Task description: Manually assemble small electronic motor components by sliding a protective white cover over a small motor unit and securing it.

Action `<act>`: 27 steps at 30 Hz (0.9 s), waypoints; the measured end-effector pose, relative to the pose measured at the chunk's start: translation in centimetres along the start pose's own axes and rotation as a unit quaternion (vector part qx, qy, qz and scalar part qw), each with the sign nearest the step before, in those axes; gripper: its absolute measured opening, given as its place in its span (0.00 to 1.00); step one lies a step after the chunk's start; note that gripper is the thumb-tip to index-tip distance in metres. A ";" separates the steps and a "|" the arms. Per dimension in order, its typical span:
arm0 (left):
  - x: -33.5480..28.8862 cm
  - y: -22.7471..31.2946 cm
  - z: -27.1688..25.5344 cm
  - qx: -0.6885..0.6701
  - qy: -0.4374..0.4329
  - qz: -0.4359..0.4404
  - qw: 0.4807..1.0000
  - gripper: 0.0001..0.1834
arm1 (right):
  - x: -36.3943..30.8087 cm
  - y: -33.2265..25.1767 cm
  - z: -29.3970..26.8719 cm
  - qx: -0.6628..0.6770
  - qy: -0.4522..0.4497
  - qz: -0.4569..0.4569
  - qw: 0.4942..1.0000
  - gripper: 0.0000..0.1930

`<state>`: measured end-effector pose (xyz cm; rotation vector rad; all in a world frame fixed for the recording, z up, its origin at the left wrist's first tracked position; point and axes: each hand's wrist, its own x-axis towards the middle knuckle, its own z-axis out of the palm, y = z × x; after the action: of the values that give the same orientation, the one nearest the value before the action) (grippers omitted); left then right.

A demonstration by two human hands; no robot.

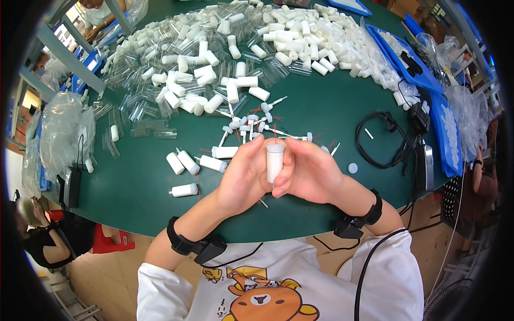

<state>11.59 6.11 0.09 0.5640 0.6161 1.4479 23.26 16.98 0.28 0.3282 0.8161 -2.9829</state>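
A white cylinder (274,165) with a grey cap and a thin red wire at its top stands upright between my two hands, above the near part of the green table (310,219). My left hand (241,176) presses against it from the left, its fingers partly hidden behind it. My right hand (316,170) closes on it from the right, with fingertips curled round its lower part. Beyond the hands lies a loose cluster of slim white stems with grey caps (251,124) and red wires. Several capped white cylinders (187,161) lie to the left of my left hand.
White foam-like cylinders (300,40) and clear tubes (144,88) are heaped at the back. A coiled black cable (369,155) and a grey cap (352,168) lie right. Blue trays (447,134) line the right edge; a plastic bag (67,128) sits left. Other people work nearby.
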 end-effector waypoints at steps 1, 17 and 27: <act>-0.1 -0.1 -0.2 -0.011 -0.003 0.002 1.000 0.29 | 0.0 0.1 -0.1 -0.002 -0.003 -0.003 1.000 0.17; 0.0 -0.5 0.2 -0.020 0.025 0.007 0.999 0.19 | 0.2 0.0 -0.5 -0.036 0.006 0.013 0.999 0.15; -0.1 -0.9 -1.4 -0.081 -0.016 0.016 0.996 0.15 | 0.6 0.3 -0.5 -0.022 0.012 0.020 0.999 0.11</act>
<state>11.29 5.98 -1.52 0.4704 0.4615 1.5015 22.77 17.03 -0.40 0.3737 0.8669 -2.9248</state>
